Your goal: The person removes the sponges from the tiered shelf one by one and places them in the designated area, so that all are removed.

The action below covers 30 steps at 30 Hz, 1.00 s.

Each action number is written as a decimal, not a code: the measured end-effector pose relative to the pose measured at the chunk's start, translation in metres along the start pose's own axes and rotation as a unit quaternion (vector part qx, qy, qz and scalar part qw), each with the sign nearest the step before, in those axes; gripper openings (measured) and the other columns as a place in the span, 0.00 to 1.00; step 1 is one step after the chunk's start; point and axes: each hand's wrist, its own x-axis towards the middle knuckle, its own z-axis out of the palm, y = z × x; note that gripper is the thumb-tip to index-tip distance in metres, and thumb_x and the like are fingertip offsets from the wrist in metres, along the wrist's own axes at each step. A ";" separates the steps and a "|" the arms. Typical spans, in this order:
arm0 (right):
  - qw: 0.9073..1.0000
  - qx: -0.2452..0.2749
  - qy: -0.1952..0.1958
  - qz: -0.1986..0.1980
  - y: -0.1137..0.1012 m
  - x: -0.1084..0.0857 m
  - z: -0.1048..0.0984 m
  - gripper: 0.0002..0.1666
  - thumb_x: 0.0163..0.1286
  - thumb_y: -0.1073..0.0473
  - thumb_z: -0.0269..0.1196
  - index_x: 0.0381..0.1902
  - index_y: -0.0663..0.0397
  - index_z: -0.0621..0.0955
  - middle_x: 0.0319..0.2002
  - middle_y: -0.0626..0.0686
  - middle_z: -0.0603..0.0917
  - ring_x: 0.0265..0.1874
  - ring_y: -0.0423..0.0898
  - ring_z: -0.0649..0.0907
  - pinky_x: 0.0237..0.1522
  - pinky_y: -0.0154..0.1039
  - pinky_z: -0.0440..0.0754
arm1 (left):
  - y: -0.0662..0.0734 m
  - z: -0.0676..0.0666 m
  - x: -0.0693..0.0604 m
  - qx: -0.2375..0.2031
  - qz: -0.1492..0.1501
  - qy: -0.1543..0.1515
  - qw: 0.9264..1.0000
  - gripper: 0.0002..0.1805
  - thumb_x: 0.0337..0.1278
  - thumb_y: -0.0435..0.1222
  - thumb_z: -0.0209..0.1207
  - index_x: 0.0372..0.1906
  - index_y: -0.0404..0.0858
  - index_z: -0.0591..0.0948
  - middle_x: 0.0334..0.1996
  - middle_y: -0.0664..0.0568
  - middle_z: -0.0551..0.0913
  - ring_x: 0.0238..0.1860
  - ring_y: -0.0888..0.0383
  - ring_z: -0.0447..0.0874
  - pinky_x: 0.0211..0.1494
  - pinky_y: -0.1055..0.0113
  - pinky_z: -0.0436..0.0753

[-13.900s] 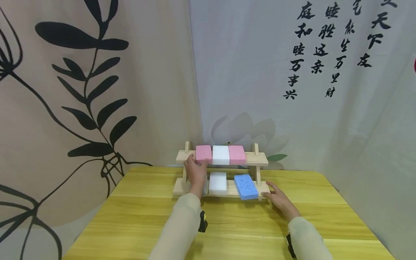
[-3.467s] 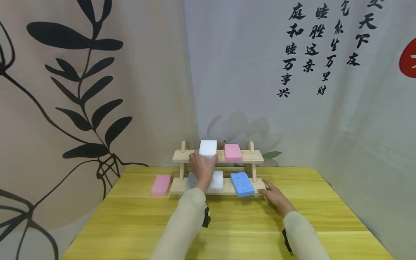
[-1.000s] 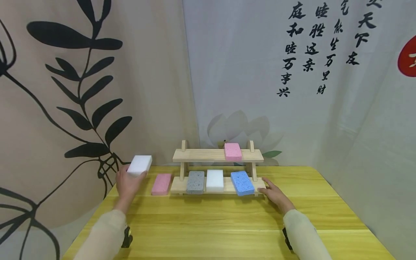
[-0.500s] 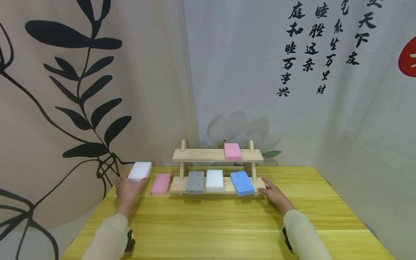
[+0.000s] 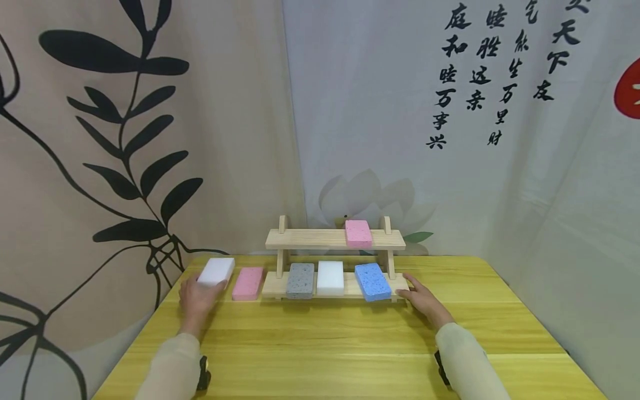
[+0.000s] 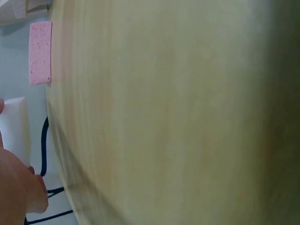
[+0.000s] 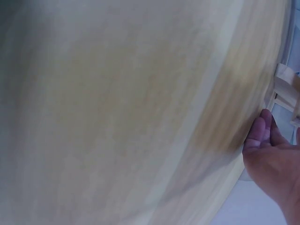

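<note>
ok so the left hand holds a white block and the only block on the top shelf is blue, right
Not quite: the only block on the top shelf is pink, as the head view shows; the blue block is on the bottom shelf. The left hand does hold a white block.

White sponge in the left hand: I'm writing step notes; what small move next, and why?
Probably settle it flat and let go: the left hand holds the white sponge by the left edge of the table, beside a pink sponge lying there; whether the white one touches down is unclear.
</note>
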 end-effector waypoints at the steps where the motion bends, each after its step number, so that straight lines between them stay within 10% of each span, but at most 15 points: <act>1: 1.000 0.001 0.000 0.000 0.000 0.000 0.000 0.44 0.76 0.47 0.55 0.80 0.49 0.49 0.76 0.70 0.48 0.72 0.70 0.53 0.69 0.67 0.53 | -0.001 0.001 0.000 0.000 -0.004 -0.002 1.000 0.47 0.52 0.47 0.68 0.67 0.21 0.62 0.58 0.26 0.64 0.59 0.31 0.62 0.61 0.36 0.65; 30: 1.000 0.007 -0.008 -0.006 0.003 0.002 -0.002 0.47 0.74 0.43 0.56 0.80 0.48 0.47 0.75 0.72 0.47 0.72 0.70 0.52 0.69 0.68 0.53 | -0.006 0.001 -0.007 0.016 -0.040 -0.083 0.996 0.50 0.55 0.49 0.66 0.70 0.20 0.57 0.59 0.23 0.62 0.59 0.28 0.61 0.62 0.33 0.63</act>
